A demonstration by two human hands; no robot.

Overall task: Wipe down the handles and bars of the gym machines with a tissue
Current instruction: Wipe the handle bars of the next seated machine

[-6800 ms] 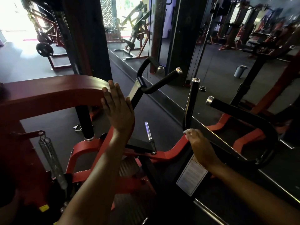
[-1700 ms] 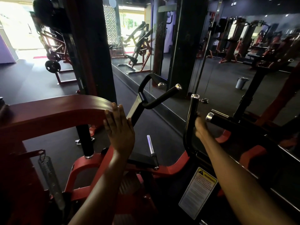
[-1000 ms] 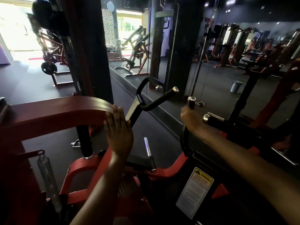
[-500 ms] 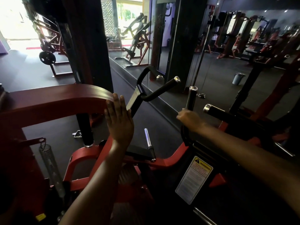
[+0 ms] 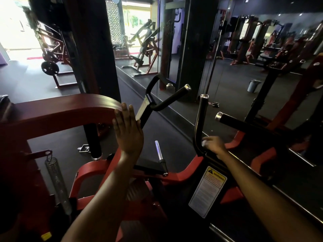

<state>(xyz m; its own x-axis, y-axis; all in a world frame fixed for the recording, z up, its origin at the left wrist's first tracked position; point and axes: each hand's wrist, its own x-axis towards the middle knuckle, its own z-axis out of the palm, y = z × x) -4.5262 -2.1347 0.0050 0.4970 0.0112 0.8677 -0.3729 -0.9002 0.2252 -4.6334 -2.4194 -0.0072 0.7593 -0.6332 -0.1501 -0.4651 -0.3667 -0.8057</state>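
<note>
A black upright handle (image 5: 201,117) with a chrome cap rises from the red machine at centre right. My right hand (image 5: 214,144) sits at its lower bend, fingers curled around a white tissue (image 5: 204,143) held against the bar. My left hand (image 5: 128,131) lies flat, fingers straight, against the curved end of the red frame arm (image 5: 70,110). A second black handle (image 5: 167,100) angles up behind my left hand. Another black bar with a chrome end (image 5: 234,121) lies to the right, seen in the mirror.
A mirror wall (image 5: 262,75) runs along the right, reflecting more machines and a small bin (image 5: 252,86). A chrome peg (image 5: 160,154), a spring (image 5: 57,182) and a warning label (image 5: 208,189) sit low on the machine. Other red machines (image 5: 143,49) stand at the back on dark floor.
My right hand has slid down the upright black handle from near its top to its lower bend, tissue in it. My left hand has stayed on the red arm.
</note>
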